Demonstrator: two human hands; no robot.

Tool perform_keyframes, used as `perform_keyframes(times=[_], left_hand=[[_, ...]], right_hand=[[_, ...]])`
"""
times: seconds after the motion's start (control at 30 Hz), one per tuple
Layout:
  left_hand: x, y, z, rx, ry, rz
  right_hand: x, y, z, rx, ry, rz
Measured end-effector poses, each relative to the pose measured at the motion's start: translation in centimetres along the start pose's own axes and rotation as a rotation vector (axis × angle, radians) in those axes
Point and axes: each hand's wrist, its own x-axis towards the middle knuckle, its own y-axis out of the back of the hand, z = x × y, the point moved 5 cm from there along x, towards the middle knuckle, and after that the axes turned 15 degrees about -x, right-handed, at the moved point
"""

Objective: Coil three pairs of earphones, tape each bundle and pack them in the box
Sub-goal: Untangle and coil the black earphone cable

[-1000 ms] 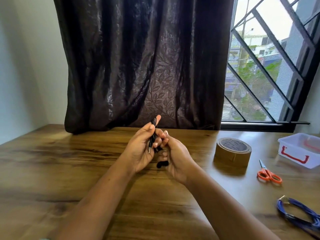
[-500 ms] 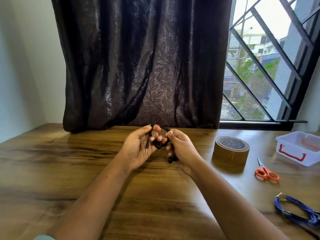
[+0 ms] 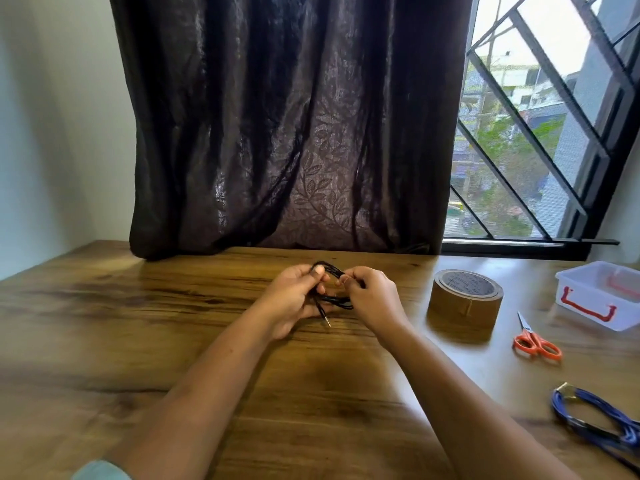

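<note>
Both hands hold a coil of black earphones [image 3: 333,298] just above the wooden table [image 3: 173,341]. My left hand [image 3: 294,299] pinches the coil's left side, thumb on top. My right hand [image 3: 372,299] grips its right side. The metal plug hangs down between the hands. A roll of brown tape [image 3: 464,303] stands to the right of my right hand. Blue coiled earphones [image 3: 595,420] with a piece of tape on them lie at the front right. The white box [image 3: 602,294] with red handles sits open at the far right.
Orange-handled scissors [image 3: 535,341] lie between the tape roll and the box. A dark curtain [image 3: 294,133] hangs behind the table, and a barred window [image 3: 540,133] is at the right. The left half of the table carries nothing.
The hands have lowered towards the table and pulled the black cable out from a tight bunch into a wider loop held between them. The view has tilted slightly down.
</note>
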Motion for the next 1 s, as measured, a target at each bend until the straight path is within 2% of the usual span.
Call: perform_keyframes(times=[0.13, 0.23, 0.37, 0.53, 0.6, 0.7, 0.8, 0.87, 1.0], left_hand=[[0.3, 0.5, -0.6, -0.147, -0.001, 0.148], [0.9, 0.7, -0.9, -0.293, -0.028, 0.193], [1.3, 0.5, -1.2, -0.300, -0.042, 0.157], [0.9, -0.5, -2.9, -0.202, -0.005, 0.144], [1.1, -0.1, -3.8, -0.090, 0.014, 0.197], [1.7, 0.9, -4.8, 0.208, -0.001, 0.300], [1.9, 1.4, -4.2, 0.665, -0.104, 0.368], [1.8, 1.0, -3.6, 0.926, -0.192, 0.377], [1.2, 0.0, -3.4, 1.254, -0.277, 0.304]], right_hand=[[-0.3, -0.6, 0.0, -0.068, 0.014, -0.068], [-0.8, -1.5, -0.2, -0.012, -0.021, -0.178], [-1.3, -2.3, -0.2, 0.067, -0.079, -0.327], [-1.4, -2.1, 0.5, -0.063, -0.140, -0.406], [-1.5, -1.8, 0.9, -0.109, -0.182, -0.425], [-1.6, -0.8, 1.1, -0.302, -0.198, -0.394], [-1.9, 0.0, 1.4, -0.398, -0.210, -0.310], [-2.3, 0.4, 1.7, -0.343, -0.243, -0.248], [-2.8, 1.3, 1.8, -0.380, -0.193, -0.140]])
